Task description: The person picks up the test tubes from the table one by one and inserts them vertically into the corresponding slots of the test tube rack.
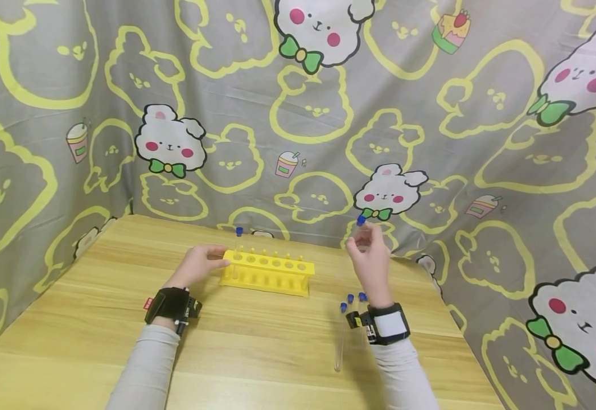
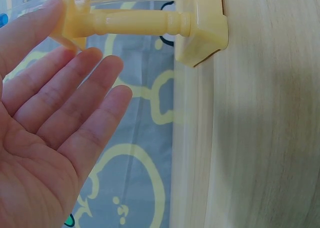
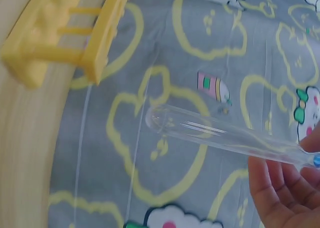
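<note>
A yellow test tube rack (image 1: 267, 273) stands mid-table. One clear tube with a blue cap (image 1: 238, 233) stands upright in its left end. My left hand (image 1: 201, 265) rests with straight fingers (image 2: 75, 73) against the rack's left end (image 2: 150, 21), palm open and holding nothing. My right hand (image 1: 368, 253) is raised to the right of the rack and pinches a clear test tube (image 3: 215, 133) near its blue cap (image 1: 361, 220). The tube's rounded bottom points toward the rack (image 3: 65, 33), apart from it.
Several more blue-capped tubes (image 1: 340, 336) lie on the wooden table (image 1: 257, 353) beside my right wrist. A grey patterned cloth (image 1: 431, 142) hangs behind and along both sides of the table.
</note>
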Available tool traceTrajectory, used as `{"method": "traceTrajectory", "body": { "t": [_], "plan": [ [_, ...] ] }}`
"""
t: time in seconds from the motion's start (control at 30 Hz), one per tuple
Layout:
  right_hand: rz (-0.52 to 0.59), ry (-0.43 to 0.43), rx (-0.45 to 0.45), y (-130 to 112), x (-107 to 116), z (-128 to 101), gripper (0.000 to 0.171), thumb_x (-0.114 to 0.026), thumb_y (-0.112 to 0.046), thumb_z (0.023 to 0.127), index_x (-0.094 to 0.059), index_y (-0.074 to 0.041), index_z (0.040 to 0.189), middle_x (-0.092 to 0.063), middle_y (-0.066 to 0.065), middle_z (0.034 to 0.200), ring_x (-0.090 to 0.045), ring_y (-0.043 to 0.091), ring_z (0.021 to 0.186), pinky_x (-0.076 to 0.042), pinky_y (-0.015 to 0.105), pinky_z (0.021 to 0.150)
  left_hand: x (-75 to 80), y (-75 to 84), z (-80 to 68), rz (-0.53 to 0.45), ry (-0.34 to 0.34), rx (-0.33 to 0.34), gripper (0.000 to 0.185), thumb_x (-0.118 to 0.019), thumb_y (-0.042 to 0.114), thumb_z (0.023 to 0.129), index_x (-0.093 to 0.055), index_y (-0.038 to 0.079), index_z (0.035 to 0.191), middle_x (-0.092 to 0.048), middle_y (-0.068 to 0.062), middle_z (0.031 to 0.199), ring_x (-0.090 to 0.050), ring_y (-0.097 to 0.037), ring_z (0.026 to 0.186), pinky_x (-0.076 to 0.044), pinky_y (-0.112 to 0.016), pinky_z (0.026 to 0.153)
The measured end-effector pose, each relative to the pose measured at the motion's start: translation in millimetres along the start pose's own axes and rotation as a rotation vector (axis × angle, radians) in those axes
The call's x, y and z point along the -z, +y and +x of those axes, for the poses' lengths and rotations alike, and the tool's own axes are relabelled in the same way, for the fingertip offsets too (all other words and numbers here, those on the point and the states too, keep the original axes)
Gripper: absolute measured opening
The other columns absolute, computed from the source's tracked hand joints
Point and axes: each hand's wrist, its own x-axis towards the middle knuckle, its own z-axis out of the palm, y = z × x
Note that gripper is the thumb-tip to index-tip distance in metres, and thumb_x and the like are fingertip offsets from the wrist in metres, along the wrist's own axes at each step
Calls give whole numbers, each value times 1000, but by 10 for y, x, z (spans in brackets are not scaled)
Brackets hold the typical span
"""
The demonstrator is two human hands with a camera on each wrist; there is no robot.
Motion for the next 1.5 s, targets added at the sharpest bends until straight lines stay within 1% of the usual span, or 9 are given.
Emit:
{"method": "traceTrajectory", "body": {
  "t": [0.2, 0.43, 0.57, 0.73, 0.9, 1.03, 1.37, 1.5],
  "plan": [
    [64, 11, 69, -151, -249, 48, 31, -63, -5, 86, -51, -1, 115, -65, 13, 91, -65, 22, 83, -54, 15, 66, -12, 17, 12, 6, 0, -3, 50, -69, 28, 90, -58, 3, 132, -63, -19, 131, -62, -36, 117, -47, -52, 104],
    [204, -26, 149, -346, -556, 47, 30, -62, -1, 86, -51, -1, 113, -63, 13, 91, -66, 23, 82, -58, 19, 65, -12, 7, 3, 4, 1, 0, 52, -69, 28, 90, -57, 3, 133, -62, -19, 131, -61, -36, 118, -47, -52, 104],
    [259, -36, 197, -453, -766, 46, 29, -62, 2, 86, -51, -1, 112, -63, 13, 89, -66, 23, 81, -59, 22, 63, -6, -2, -1, 5, 7, 2, 52, -69, 29, 90, -57, 4, 133, -63, -19, 131, -61, -36, 117, -47, -52, 103],
    [299, -47, 212, -561, -1018, 0, 28, -63, 3, 86, -51, -3, 111, -63, 14, 89, -67, 25, 80, -61, 27, 64, -3, 1, -5, 4, 5, 0, 52, -70, 29, 89, -58, 3, 133, -63, -20, 130, -62, -36, 117, -48, -52, 103],
    [296, -87, 198, -622, -1227, -73, 28, -63, 1, 86, -50, -1, 111, -63, 12, 88, -67, 23, 81, -60, 23, 65, -6, 6, 2, 6, 3, -8, 52, -69, 29, 90, -58, 3, 132, -63, -20, 130, -62, -36, 116, -49, -52, 101],
    [272, -123, 203, -634, -1362, -121, 28, -62, -2, 87, -48, 1, 110, -62, 12, 89, -67, 22, 82, -59, 20, 66, -4, 8, -4, 5, 6, -5, 51, -70, 29, 89, -58, 3, 132, -63, -20, 129, -62, -36, 116, -48, -52, 102],
    [221, -199, 192, -502, -1651, -199, 24, -61, -4, 88, -49, -6, 108, -61, 9, 88, -66, 20, 83, -58, 16, 68, -16, -32, 22, 4, 9, -2, 51, -70, 31, 89, -59, 4, 131, -64, -19, 128, -63, -36, 116, -48, -52, 102],
    [191, -247, 180, -441, -1739, -261, 25, -60, -3, 88, -50, -5, 111, -61, 8, 89, -66, 19, 83, -58, 17, 68, -22, -30, 28, 0, 13, -9, 50, -71, 30, 88, -60, 4, 130, -65, -19, 127, -63, -36, 115, -48, -52, 102]
  ]
}}
